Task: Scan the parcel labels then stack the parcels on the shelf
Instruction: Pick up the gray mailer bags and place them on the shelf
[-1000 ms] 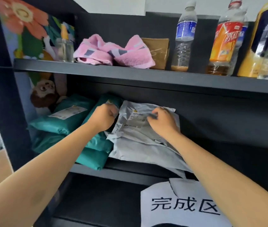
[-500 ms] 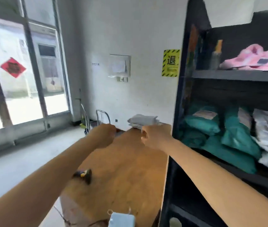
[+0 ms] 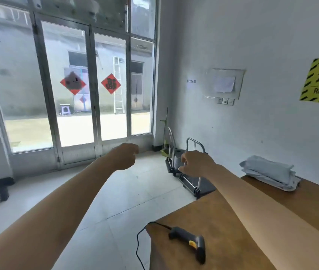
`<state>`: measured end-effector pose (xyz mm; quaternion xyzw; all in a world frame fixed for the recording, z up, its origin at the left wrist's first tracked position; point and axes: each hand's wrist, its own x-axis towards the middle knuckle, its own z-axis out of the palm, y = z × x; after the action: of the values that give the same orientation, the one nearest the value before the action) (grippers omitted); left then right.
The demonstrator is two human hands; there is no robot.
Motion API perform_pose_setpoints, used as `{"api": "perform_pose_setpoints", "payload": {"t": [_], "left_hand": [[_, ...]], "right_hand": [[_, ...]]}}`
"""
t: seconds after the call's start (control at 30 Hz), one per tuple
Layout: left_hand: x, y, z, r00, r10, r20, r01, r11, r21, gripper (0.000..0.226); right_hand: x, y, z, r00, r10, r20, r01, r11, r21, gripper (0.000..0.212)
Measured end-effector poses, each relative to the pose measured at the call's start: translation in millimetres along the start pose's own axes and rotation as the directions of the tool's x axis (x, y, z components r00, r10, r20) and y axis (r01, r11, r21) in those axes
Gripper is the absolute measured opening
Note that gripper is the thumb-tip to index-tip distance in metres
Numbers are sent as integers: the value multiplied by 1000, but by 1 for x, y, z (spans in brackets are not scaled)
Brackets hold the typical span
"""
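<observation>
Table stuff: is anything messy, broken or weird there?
Nothing looks broken or spilled. The scanner lies on its side near a corner of the table, its cable dangling over the edge. The grey parcels sit in an uneven pile.

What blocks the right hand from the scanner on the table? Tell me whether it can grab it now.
Probably yes. The right hand is empty, and the scanner lies uncovered on the table beside its forearm, with nothing between them; it need only draw back and down.
</observation>
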<state>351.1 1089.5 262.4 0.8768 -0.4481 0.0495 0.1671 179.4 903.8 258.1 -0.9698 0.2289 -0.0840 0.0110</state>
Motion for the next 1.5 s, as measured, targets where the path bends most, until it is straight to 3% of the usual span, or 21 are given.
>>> {"api": "perform_pose_setpoints", "payload": {"t": [0.33, 0.47, 0.6, 0.73, 1.07, 1.37, 1.5], "left_hand": [[158, -147, -22, 993, -112, 28, 110, 991, 80, 41], [226, -216, -21, 992, -121, 33, 118, 990, 84, 42], [315, -260, 0, 1000, -5, 20, 4, 998, 62, 40], [400, -275, 33, 971, 180, 158, -189, 981, 45, 38], [584, -226, 109, 819, 497, 288, -487, 867, -110, 39], [732, -87, 188, 638, 703, 315, -728, 684, -51, 41], [784, -30, 229, 539, 770, 341, -786, 605, -127, 37]], "right_hand": [[259, -57, 19, 996, -88, 10, 85, 981, 175, 30], [339, -81, 49, 996, -84, 30, 80, 988, 130, 39], [406, -83, 72, 1000, 3, 27, -6, 995, 103, 38], [459, -65, 78, 978, 203, 45, -207, 970, 124, 34], [514, 46, 93, 802, 590, 90, -595, 802, 50, 45], [536, 196, 107, 589, 803, 90, -808, 586, 63, 49], [534, 247, 122, 512, 851, 115, -859, 507, 69, 41]]}}
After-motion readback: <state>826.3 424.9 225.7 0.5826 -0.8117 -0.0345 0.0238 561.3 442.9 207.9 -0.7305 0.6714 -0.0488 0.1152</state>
